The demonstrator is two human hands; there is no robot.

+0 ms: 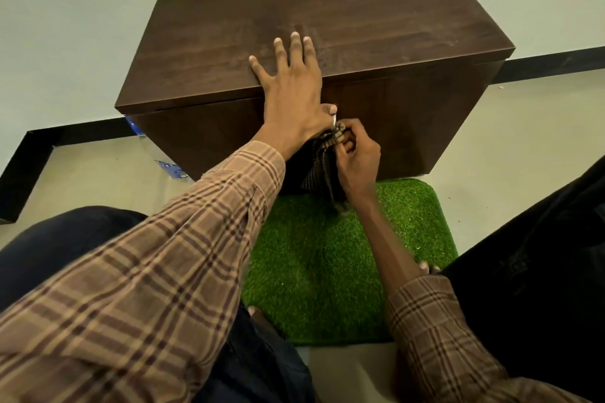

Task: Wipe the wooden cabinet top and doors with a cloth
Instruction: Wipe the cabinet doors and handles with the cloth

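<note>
1. While the person crouches before the low dark wooden cabinet [314, 42], the left hand [291, 88] lies flat on its top near the front edge, fingers straight and spread, thumb hooked down over the edge just above the small pale door handle [334, 123].
2. Below that thumb, the right hand [355, 157] has its fingers curled round a bunched checked cloth [324, 160], pinching it up against the handle where the two doors meet.
3. From that grip the cloth hangs down the cabinet front, its lower end reaching the green artificial-grass mat [327, 255] on the floor.
4. Crossing in front of the left door, the left forearm in its brown plaid sleeve [147, 271] hides part of the panel and the cloth's left side.
5. Both knees in dark trousers [540, 255] frame the mat, and bare toes show at its near edges.
6. At the cabinet's left lower corner a clear plastic bottle with a blue label [172, 168] lies on the pale floor, partly tucked behind the cabinet.
7. Along the foot of the pale wall runs a black skirting strip [65, 134].
</note>
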